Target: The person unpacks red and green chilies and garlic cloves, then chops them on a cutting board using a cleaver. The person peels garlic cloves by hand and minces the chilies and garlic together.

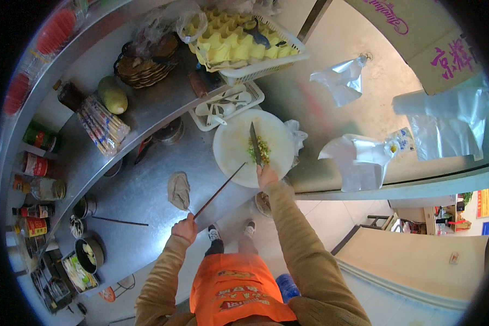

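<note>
My right hand (267, 176) is closed around the handle of a knife (255, 142). The dark blade points away from me, beside a small heap of chopped green pieces (264, 150). Both lie over a round white cutting board (231, 144). In my left hand (185, 228), closed as well, is a long thin dark stick (218, 192), which looks like a cooking chopstick. Its far tip reaches the near left rim of the board; whether it touches cannot be told. A crumpled beige cloth (179, 190) rests on the steel counter (146, 190) near my left hand.
Beyond the board stand a white tray of ladles and spoons (223, 108) and a basket with yellow egg trays (233, 43). A similar stick (120, 221) and a pot (95, 266) are at left. Bottles (41, 187) line the far left. Plastic bags (358, 157) hang at right.
</note>
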Available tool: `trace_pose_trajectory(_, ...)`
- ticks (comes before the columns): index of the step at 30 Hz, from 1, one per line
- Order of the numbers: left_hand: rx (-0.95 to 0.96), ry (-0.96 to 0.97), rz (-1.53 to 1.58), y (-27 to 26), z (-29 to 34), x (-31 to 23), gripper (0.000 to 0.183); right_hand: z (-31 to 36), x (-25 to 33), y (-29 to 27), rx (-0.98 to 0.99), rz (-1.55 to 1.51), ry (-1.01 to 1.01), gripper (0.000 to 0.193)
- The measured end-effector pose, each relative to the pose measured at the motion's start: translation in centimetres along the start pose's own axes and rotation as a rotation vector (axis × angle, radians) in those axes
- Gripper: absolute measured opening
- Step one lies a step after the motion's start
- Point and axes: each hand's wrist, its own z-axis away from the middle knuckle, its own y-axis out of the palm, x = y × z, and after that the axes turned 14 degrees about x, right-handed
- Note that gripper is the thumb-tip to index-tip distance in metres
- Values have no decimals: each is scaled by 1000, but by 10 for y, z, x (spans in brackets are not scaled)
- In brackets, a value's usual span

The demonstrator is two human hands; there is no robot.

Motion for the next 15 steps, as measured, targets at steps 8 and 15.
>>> trace_pose_trajectory(8,-19,1,6,-3,8,5,20,-3,9,0,13,16,28,54)
trace_pose_trajectory(15,-19,18,8,0,0,-2,21,0,18,7,-42,76,-8,55)
